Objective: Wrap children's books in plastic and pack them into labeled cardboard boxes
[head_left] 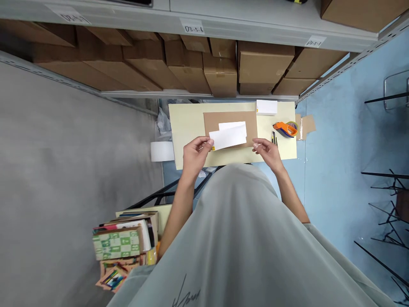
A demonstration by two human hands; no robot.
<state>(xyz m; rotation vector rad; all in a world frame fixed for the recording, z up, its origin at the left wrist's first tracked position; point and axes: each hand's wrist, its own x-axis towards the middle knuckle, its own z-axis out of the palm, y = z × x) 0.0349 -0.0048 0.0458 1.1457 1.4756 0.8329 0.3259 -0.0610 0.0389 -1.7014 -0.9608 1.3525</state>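
My left hand (197, 154) pinches the left end of a white paper slip (228, 137) between thumb and fingers. A small yellow mark shows at that end. Partly under this slip is another white slip (227, 125). Both are over a flat brown cardboard piece (212, 120) on the pale yellow table (188, 123). By the cardboard's lower right corner, my right hand (267, 153) has its fingers loosely bent and apart, with nothing visible in them.
A stack of white slips (266, 107) lies at the table's back edge. To the right are an orange tape dispenser (285, 128) and dark pens or cutters (274, 138). Brown boxes (220, 76) fill the shelf ahead. Books (128, 238) are piled at lower left.
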